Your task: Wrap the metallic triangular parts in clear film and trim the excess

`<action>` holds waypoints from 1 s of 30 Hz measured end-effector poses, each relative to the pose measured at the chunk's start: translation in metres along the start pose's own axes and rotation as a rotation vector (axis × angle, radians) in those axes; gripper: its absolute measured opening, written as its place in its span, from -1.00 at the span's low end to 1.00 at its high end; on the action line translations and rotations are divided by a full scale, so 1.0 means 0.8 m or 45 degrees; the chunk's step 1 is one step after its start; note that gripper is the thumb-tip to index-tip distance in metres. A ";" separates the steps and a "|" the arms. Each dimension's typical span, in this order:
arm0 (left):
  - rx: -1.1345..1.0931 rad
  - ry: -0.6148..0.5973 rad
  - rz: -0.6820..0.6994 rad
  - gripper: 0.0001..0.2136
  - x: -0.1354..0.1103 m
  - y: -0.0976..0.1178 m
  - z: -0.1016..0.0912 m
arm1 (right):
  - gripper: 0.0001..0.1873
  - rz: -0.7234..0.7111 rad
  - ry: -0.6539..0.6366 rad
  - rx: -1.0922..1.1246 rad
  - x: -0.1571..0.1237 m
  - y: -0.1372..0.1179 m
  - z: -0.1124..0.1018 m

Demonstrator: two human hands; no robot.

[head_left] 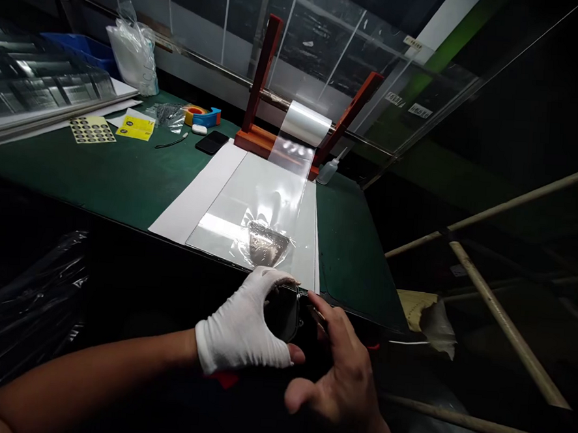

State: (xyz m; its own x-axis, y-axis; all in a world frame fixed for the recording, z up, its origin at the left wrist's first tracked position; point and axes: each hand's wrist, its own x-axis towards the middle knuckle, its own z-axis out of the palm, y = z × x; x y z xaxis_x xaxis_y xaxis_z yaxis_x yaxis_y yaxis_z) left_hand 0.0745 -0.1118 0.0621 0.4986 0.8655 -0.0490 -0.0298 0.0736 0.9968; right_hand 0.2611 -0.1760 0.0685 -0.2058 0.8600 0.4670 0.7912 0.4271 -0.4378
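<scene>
My left hand point(248, 325), in a white glove with bare fingertips, curls its fingers and thumb around the edges of a dark flat piece with rounded corners point(283, 313). The piece is held in front of the table's near edge; its exact kind is too dark to make out. My right hand point(341, 363) is bare, with thumb and forefinger spread apart beside the piece's right side. Its other fingers are partly in shadow. Just beyond my hands, a dark piece under crinkled clear film point(268, 242) lies on a glassy sheet point(221, 212).
A roll of clear film point(308, 123) hangs on a red wooden stand point(254, 139), its strip running down onto the sheet. On the green table point(100, 179) are a dropper bottle point(327, 172), a phone point(212, 142), a tape dispenser point(202, 116) and stickers point(92, 129). Wooden poles point(503, 314) stand at right.
</scene>
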 end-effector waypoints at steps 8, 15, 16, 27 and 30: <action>-0.058 -0.075 -0.056 -0.26 -0.001 0.000 -0.002 | 0.10 -0.030 -0.002 -0.304 -0.007 0.006 0.012; -0.080 -0.088 -0.107 -0.23 -0.001 -0.003 -0.002 | -0.02 -0.052 0.124 -0.394 0.001 -0.004 0.018; -0.089 -0.090 -0.113 -0.23 -0.001 -0.005 -0.002 | -0.05 -0.045 0.140 -0.416 0.001 -0.005 0.019; -0.223 -0.046 -0.180 -0.21 0.000 -0.013 0.006 | -0.23 -0.034 0.084 -0.496 -0.006 0.010 0.019; -0.219 -0.050 -0.149 -0.19 0.000 -0.011 0.005 | -0.16 -0.014 0.090 -0.417 -0.005 0.010 0.018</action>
State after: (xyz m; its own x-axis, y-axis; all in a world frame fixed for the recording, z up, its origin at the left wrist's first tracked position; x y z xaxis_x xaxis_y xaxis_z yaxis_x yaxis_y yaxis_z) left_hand 0.0786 -0.1144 0.0539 0.5403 0.8265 -0.1579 -0.1154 0.2587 0.9590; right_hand 0.2603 -0.1718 0.0522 -0.1840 0.8296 0.5272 0.9345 0.3140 -0.1678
